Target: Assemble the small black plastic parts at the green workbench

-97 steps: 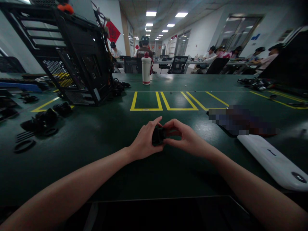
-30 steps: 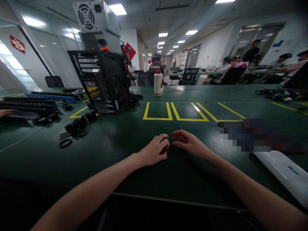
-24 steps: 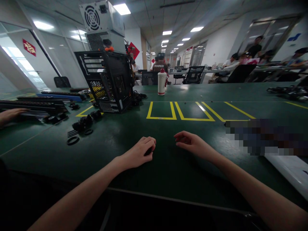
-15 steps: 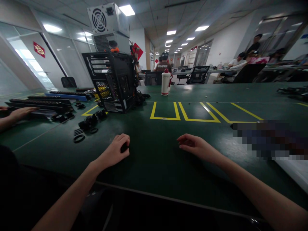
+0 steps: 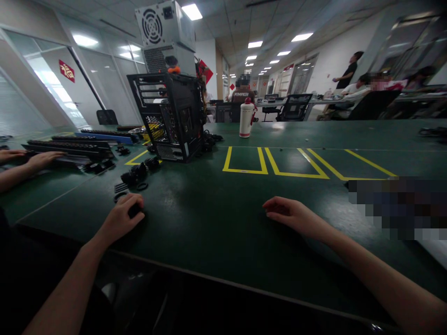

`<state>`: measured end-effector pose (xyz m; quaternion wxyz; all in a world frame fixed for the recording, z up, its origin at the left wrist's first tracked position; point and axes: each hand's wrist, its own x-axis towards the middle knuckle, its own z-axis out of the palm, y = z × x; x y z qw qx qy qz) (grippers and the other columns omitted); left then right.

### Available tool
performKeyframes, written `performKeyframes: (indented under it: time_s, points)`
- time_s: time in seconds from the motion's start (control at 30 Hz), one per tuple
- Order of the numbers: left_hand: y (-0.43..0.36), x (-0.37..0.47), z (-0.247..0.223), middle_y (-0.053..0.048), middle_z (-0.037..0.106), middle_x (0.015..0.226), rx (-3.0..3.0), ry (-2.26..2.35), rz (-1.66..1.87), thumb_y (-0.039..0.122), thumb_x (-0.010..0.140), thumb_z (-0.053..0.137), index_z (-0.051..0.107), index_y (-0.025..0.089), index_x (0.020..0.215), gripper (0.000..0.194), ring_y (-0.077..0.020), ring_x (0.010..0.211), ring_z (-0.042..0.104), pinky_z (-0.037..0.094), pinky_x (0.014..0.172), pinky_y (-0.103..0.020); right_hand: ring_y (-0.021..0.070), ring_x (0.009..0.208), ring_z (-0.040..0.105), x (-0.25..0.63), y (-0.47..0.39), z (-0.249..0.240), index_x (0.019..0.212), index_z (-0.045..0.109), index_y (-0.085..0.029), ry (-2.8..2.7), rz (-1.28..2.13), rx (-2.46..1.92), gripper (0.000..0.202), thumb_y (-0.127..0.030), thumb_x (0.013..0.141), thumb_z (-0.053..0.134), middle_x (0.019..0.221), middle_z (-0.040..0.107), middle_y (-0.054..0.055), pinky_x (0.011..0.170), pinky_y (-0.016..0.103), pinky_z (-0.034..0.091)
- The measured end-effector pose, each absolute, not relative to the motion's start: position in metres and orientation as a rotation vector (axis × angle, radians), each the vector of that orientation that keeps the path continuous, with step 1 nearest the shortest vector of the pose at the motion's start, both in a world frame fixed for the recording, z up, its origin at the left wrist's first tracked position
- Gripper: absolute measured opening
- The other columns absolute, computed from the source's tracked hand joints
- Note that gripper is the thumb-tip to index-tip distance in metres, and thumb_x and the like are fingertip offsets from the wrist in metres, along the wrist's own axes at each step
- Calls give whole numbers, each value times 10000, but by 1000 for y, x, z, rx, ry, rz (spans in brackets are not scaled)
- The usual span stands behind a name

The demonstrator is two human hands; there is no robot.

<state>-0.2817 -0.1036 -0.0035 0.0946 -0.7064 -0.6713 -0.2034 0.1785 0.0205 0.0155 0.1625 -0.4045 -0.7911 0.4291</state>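
Note:
My left hand (image 5: 124, 216) is at the left near the table's front edge, its fingers curled around a small black thing (image 5: 134, 210) whose kind I cannot make out. Just beyond that hand lie black rings (image 5: 141, 186), short black strips (image 5: 121, 187) and a row of black coiled cables (image 5: 134, 174). My right hand (image 5: 284, 211) rests low over the table at centre right. Its fingers are loosely bent, the thumb stands a little apart, and nothing shows between them.
A black computer case (image 5: 169, 118) stands back left, with a grey power supply (image 5: 164, 28) on top. A white bottle (image 5: 246, 121) stands behind yellow tape outlines (image 5: 244, 171). At far left another person's hands (image 5: 44, 160) touch black slotted rails (image 5: 75, 149). A blurred-out item (image 5: 401, 204) lies right.
My left hand has moved left, towards the black rings, with the black thing still in it. My right hand has barely moved. The view has turned slightly left.

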Motion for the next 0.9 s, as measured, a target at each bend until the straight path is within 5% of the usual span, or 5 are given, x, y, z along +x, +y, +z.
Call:
performKeyframes:
  time_s: [0.9]
  points:
    - [-100, -423, 6, -58, 558, 1009, -1777, -2286, -175, 489, 713, 424, 537, 200, 886, 355, -234, 990, 503, 302, 928, -346, 170, 896, 579, 173, 18, 16, 998, 557, -212, -2333, 1112, -1184, 265, -356, 779, 521, 994, 594, 30, 819, 341, 477]
